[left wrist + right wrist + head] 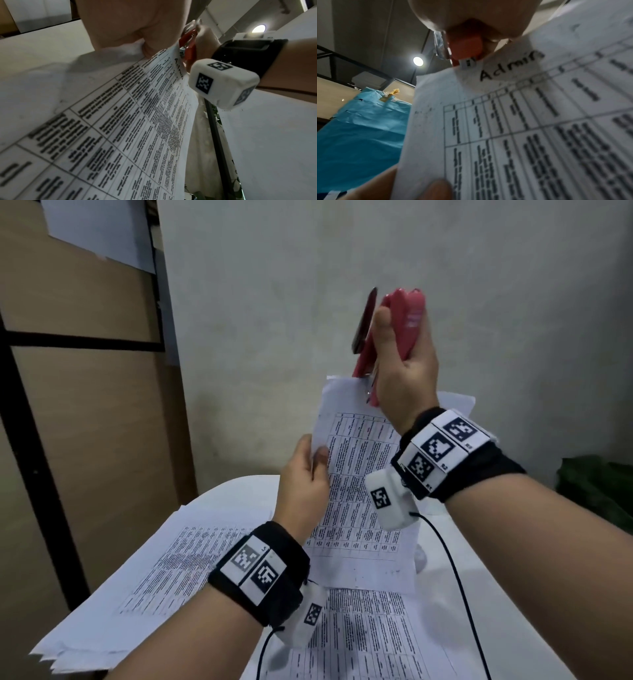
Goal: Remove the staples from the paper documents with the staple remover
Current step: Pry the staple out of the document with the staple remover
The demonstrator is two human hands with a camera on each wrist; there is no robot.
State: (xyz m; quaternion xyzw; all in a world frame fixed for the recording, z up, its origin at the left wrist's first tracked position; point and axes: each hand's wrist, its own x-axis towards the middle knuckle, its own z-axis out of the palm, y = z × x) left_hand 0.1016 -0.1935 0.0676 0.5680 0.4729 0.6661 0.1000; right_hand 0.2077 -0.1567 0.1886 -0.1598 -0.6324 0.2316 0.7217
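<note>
I hold a printed document (356, 474) upright above the table. My left hand (308, 470) pinches its left edge between thumb and fingers. My right hand (404, 361) grips a red stapler-like staple remover (407, 316), held upright with its lower end (371, 392) at the document's top edge. In the right wrist view the red tool's tip (465, 46) meets the top edge of the document (522, 121) beside the handwritten word "Admin". The left wrist view shows the document (120, 128) from below and the red tool (188, 44) at its far corner. No staple is plainly visible.
More printed sheets (164, 570) lie spread on the white table (239, 491), some overhanging its left front. A grey wall (376, 268) stands right behind. Brown panels (85, 405) are on the left, green foliage (596, 491) at far right. Wrist camera cables (455, 577) hang near my arms.
</note>
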